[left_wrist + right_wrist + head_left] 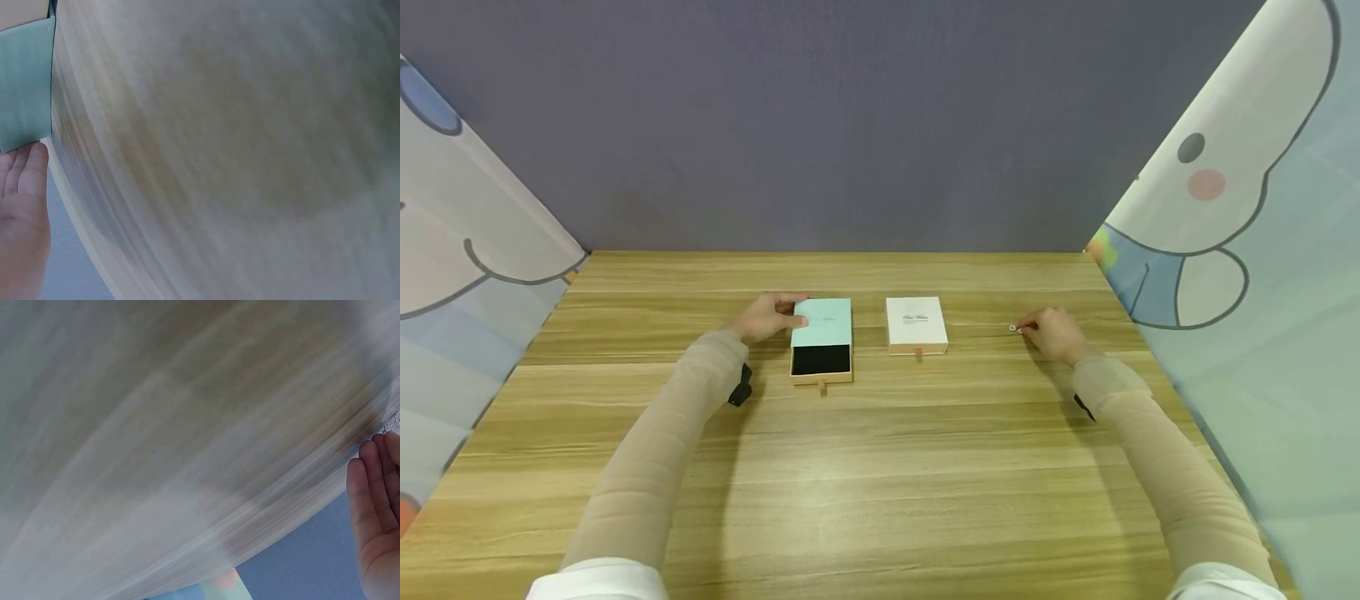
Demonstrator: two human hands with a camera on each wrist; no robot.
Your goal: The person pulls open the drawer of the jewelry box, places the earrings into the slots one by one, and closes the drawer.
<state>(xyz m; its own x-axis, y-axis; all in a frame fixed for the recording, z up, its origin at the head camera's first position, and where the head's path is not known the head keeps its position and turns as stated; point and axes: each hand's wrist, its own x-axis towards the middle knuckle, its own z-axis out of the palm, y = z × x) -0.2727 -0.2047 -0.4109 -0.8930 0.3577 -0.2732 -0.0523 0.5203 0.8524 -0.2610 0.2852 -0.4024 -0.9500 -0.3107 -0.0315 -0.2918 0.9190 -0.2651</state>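
A light-blue drawer box [822, 323] lies on the table with its black-lined drawer [822, 360] pulled partway out toward me. My left hand [766, 318] holds the sleeve at its left side, thumb on the top face and fingers at the far edge. In the left wrist view its fingers [31, 169] touch the box's edge. Farther right, my right hand [1055, 333] pinches small silvery jewellery [1015, 329] at its fingertips, just above or on the table. The right wrist view shows only a sparkling bit of the jewellery [392, 424]; its exact kind is too small to tell.
A closed white drawer box [916, 323] with dark lettering and a small pull tab stands between the hands. The wooden table [865, 483] meets a grey-blue wall panel [850, 125] at the back. Printed cartoon sheets [1247, 275] flank both sides.
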